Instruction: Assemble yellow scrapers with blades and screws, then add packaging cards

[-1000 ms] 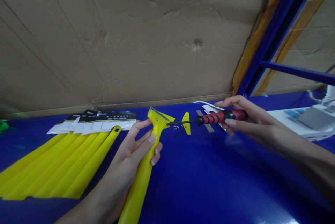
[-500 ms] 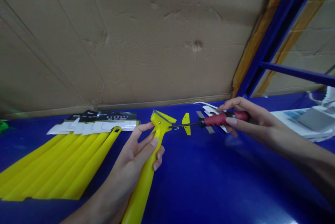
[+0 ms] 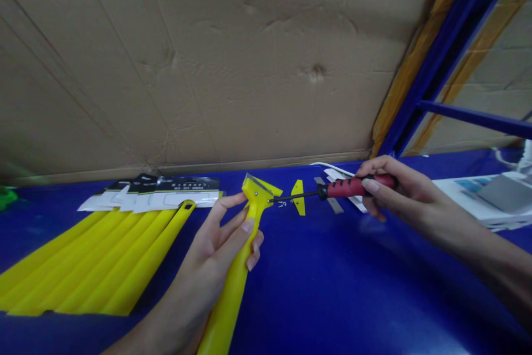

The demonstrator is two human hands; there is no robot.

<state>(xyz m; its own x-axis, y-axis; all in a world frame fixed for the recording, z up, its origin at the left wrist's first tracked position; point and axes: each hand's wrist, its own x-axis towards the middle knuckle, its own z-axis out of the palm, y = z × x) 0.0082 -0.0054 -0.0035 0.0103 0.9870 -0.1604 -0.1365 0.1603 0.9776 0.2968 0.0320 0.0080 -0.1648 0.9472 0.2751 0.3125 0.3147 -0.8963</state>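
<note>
My left hand (image 3: 226, 238) is wrapped round the neck of a yellow scraper (image 3: 233, 288), its head tilted up and its long handle running down toward me. In my right hand (image 3: 399, 191) is a screwdriver (image 3: 351, 187) with a red and black handle, pinched between thumb and fingers. Its dark shaft points left, and the tip meets the scraper head by a screw. Beside the head, a few small screws (image 3: 282, 204) lie on the blue table. A loose yellow plate (image 3: 298, 197) sits under the shaft, and a thin metal blade (image 3: 334, 205) lies beyond it.
Several yellow scraper handles (image 3: 103, 261) lie side by side at left, with black and white packets (image 3: 166, 194) across their ends. White papers with a grey item (image 3: 499, 191) are at right. Cardboard (image 3: 249, 67) and a blue metal frame (image 3: 432, 72) rise behind the table (image 3: 311, 288).
The screwdriver's handle has turned in my right fingers, while its tip stays at the scraper head. The whole view has shifted slightly.
</note>
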